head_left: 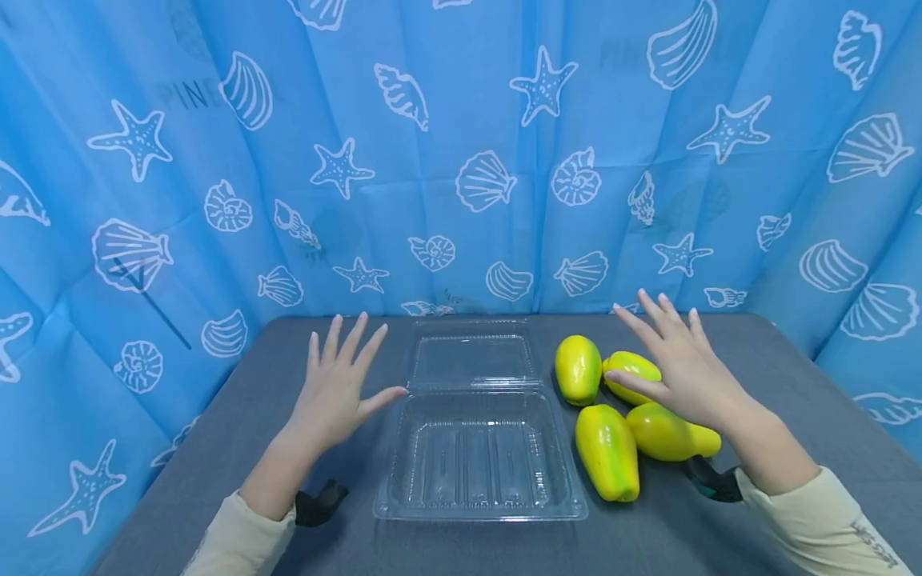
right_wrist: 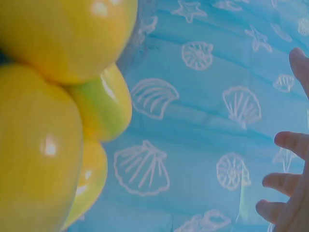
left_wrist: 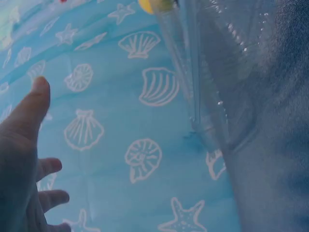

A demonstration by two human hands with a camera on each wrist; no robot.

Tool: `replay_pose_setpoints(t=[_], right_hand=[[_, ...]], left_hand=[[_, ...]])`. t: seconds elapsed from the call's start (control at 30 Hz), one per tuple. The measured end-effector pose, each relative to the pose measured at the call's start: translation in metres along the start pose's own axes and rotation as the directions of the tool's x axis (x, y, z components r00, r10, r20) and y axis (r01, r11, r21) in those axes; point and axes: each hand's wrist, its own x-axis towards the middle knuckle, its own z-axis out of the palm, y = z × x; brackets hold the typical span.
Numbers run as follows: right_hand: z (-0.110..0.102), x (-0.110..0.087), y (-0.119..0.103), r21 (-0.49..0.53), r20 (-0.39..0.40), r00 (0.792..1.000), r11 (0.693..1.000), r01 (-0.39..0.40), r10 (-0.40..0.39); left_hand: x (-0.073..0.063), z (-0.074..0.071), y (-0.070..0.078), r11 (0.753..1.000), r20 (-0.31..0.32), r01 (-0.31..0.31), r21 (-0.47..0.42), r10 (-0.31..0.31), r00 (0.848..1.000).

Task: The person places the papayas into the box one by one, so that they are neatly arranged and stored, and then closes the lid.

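Observation:
My left hand [head_left: 333, 398] hovers left of a clear plastic clamshell box [head_left: 384, 480], its fingers spread and holding nothing. The box lies with its lid [head_left: 471, 360] folded back, away from me. Over on the other side, my right hand [head_left: 684, 370] is raised above the rear right of a group of yellow-green papayas, fingers spread. One papaya [head_left: 578, 370] stands at the back left, another [head_left: 607, 454] at the front left. A third papaya [head_left: 659, 432] lies below my right wrist, and one more papaya [head_left: 625, 374] is partly hidden behind my thumb.
A grey tabletop [head_left: 331, 520] carries the box and fruit. Behind it hangs a blue curtain [head_left: 446, 160] printed with white shells and starfish. Dark straps [head_left: 317, 504] sit at both wrists, by the cream sleeves.

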Motion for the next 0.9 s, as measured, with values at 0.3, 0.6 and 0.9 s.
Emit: replay_pose_setpoints(t=[0.3, 0.6, 0.9], right_hand=[[-0.008, -0.020, 0.036, 0.203, 0.037, 0.992, 0.971, -0.125, 0.120], [0.001, -0.040, 0.075, 0.285, 0.172, 0.968, 0.932, -0.225, 0.181], [0.016, -0.058, 0.103, 0.365, 0.288, 0.940, 0.886, -0.286, 0.185]], left_hand=[[-0.013, -0.002, -0.019, 0.949, 0.114, 0.098, -0.298, -0.066, 0.991], [-0.029, 0.017, -0.030, 0.850, 0.215, 0.155, -0.503, -0.050, 0.975], [-0.034, 0.029, -0.027, 0.802, 0.280, 0.175, -0.571, -0.011, 0.960]])
